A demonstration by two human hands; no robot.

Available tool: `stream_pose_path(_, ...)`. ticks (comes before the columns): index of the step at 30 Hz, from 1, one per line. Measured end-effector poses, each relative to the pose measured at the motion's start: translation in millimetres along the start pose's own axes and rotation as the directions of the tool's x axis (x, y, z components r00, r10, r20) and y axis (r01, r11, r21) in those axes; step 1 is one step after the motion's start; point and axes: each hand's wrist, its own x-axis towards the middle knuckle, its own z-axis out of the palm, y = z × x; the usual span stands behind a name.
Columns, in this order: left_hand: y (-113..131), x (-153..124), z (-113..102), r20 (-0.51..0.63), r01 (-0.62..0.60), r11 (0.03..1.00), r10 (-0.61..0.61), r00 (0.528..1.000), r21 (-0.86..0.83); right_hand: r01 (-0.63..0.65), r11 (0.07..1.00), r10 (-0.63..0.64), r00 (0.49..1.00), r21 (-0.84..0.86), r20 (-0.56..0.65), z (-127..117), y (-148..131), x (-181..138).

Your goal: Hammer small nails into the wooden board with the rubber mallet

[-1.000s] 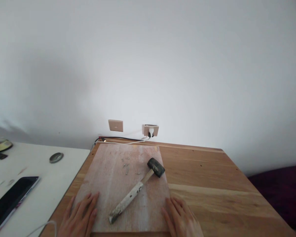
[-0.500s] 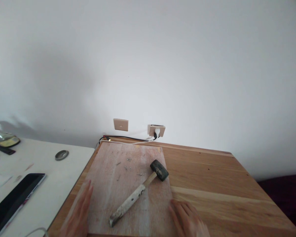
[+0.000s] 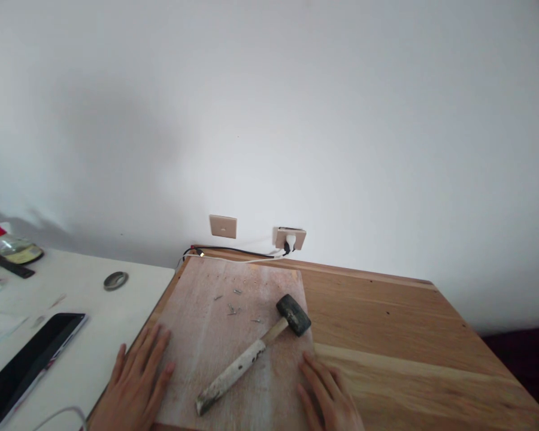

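Note:
A pale, worn wooden board (image 3: pixel 197 341) lies on the wooden table. My left hand (image 3: pixel 135 380) rests flat over its left edge, fingers spread. At the right edge, my right hand (image 3: pixel 326 392) lies with fingers stretched out onto the board, holding nothing. Between the hands a mallet (image 3: pixel 238 365) lies diagonally, its black head (image 3: pixel 293 315) up and to the right and its white, chipped handle toward me. Several small nails (image 3: pixel 233 310) are scattered on the board beyond the handle. A row of small marks or nails, too small to tell, runs near the far edge.
On the left, a white table (image 3: pixel 85 281) bears a roll of tape (image 3: pixel 115 280), a dark-screened device (image 3: pixel 31 365) and a bottle with a red cap (image 3: pixel 15 245). Cables (image 3: pixel 238 250) run along the wall to a socket (image 3: pixel 291 238). The wooden table (image 3: pixel 386 335) extends to the right.
My left hand has turned flatter, its fingers now spread over the board's edge. The right hand has shifted slightly left onto the board. Some nails near the middle lie differently; the mallet stays put.

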Motion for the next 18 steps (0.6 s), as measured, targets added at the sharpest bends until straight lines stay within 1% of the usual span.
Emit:
stream_pose_path(6,-9,3,5,0.007,0.003,0.998,-0.002,1.000,-0.066,0.031,0.997,-0.029,0.999,-0.075,0.031,8,2,-10)
stream_pose_path(9,-9,3,5,0.044,0.058,0.990,-0.053,0.998,-0.125,0.017,0.995,-0.014,0.999,-0.102,0.037,7,1,-7)
stream_pose_path(12,-9,3,0,0.095,0.110,0.985,-0.097,0.991,-0.137,0.003,0.991,0.003,0.999,-0.131,0.047,2,1,-4)
stream_pose_path(15,4,7,-9,0.106,0.067,0.989,-0.053,0.993,-0.135,-0.006,0.986,0.014,0.998,-0.164,0.053,-6,9,-10)
stream_pose_path(18,36,12,-19,0.098,-0.001,0.989,0.016,0.995,-0.145,-0.044,0.981,0.063,0.993,-0.190,0.095,-20,31,-31)
